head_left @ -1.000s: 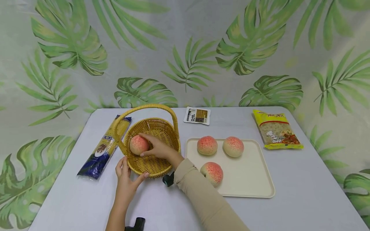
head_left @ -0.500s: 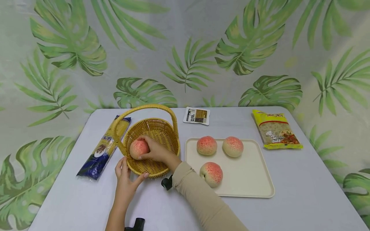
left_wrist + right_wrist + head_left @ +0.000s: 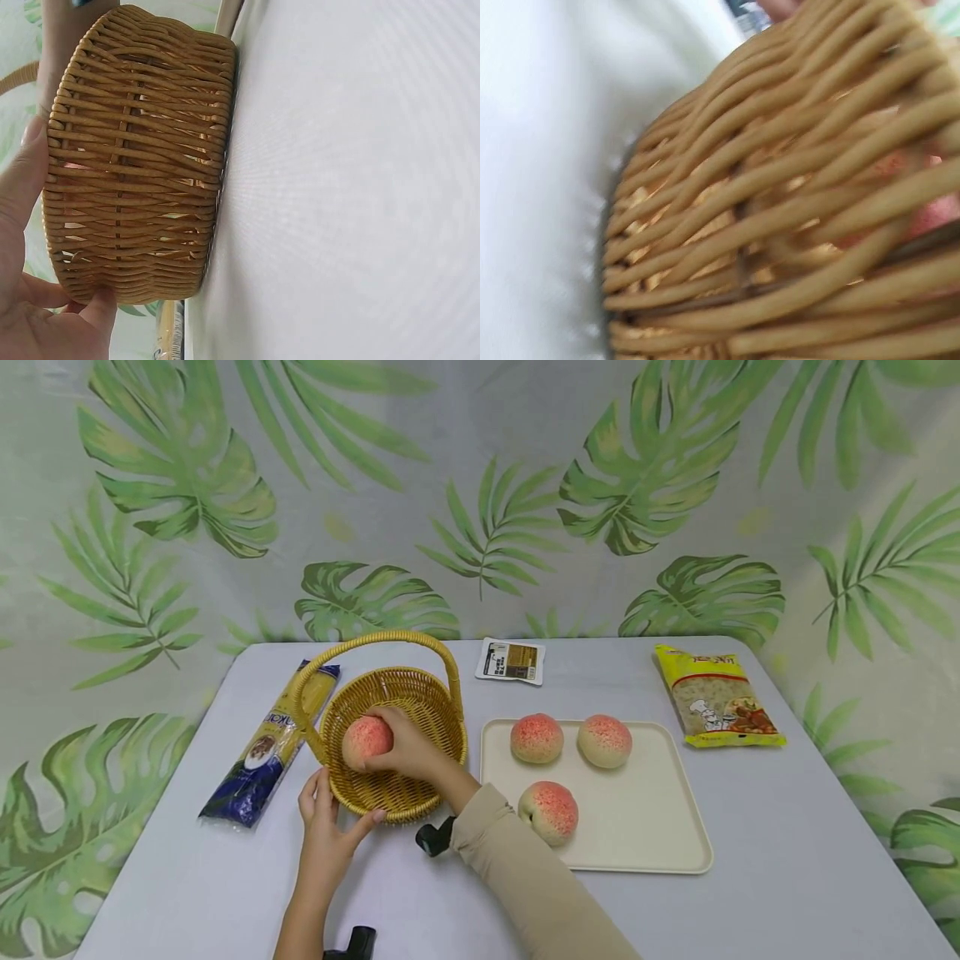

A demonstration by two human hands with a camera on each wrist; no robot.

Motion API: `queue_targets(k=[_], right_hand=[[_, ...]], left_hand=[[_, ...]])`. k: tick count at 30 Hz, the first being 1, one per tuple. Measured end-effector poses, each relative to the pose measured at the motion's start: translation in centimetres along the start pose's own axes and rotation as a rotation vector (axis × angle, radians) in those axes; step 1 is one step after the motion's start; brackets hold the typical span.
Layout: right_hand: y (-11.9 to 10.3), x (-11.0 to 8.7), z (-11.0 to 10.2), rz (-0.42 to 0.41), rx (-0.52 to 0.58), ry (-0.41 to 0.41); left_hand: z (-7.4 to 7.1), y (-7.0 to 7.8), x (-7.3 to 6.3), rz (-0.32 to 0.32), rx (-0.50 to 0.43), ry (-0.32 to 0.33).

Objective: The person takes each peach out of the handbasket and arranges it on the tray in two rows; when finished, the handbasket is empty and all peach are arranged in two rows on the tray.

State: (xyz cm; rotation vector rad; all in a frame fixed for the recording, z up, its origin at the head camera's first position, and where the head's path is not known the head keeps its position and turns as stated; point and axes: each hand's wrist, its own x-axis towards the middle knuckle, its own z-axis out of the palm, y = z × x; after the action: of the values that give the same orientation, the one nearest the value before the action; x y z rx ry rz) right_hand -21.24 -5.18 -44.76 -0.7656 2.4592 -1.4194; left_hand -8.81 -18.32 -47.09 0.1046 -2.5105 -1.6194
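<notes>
My right hand [image 3: 412, 750] reaches into a round wicker basket [image 3: 431, 697] and holds a pink-and-cream peach [image 3: 365, 745], thumb on its near side and fingers behind it. The peach is inside the left half of the basket, under the arched handle [image 3: 390, 636]. At the basket's front left my left hand [image 3: 328, 825] grips the rim, its thumb along the front and its fingers at the left side. The left wrist view has the woven wall [image 3: 139, 165] side-on, with the thumb [image 3: 26, 165] at the rim. Weave fills most of the right wrist view, and pink shows through its gaps.
Right of the basket lies a cream tray [image 3: 637, 827] bearing three more peaches [image 3: 537, 738]. A blue-and-yellow pasta packet [image 3: 262, 752] is at the left. Behind are a small white-and-brown pouch [image 3: 512, 661] and, far right, a yellow bag [image 3: 720, 697].
My right hand closes further round the peach, and both have shifted slightly right within the basket. The left hand and the basket stay nearly where they were.
</notes>
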Motion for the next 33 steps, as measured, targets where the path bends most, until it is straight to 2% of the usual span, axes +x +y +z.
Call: queue_targets(k=[7, 10, 12, 17, 22, 25, 28, 33], right_hand=[[-1.6, -1.9, -1.6, -0.102, 0.077, 0.118], [-2.7, -3.4, -2.9, -0.161, 0.118, 0.166], [-4.2, -4.9, -4.3, -0.205, 0.156, 0.187], [-4.7, -7.8, -6.9, -0.329, 0.185, 0.256], [-2.9, -10.4, -9.2, -0.421, 0.205, 0.334], [-1.7, -12.4, -10.7, -0.435, 0.172, 0.394], [-0.2, -14.7, -12.1, -0.413, 0.13, 0.444], [1.7, -18.8, -14.0, -0.325, 0.092, 0.509]], left_hand=[[-0.1, -0.3, 0.0, -0.023, 0.012, 0.009], [-0.2, -0.3, 0.0, -0.024, 0.01, 0.003], [-0.3, -0.3, 0.0, -0.021, 0.008, 0.002], [-0.2, -0.5, 0.0, -0.012, 0.002, 0.014], [-0.2, -0.3, -0.1, -0.018, -0.002, 0.005], [-0.2, -0.2, -0.2, -0.017, -0.008, -0.002], [-0.2, -0.1, -0.2, -0.019, -0.01, -0.004], [-0.1, 0.1, -0.2, -0.031, -0.004, -0.015]])
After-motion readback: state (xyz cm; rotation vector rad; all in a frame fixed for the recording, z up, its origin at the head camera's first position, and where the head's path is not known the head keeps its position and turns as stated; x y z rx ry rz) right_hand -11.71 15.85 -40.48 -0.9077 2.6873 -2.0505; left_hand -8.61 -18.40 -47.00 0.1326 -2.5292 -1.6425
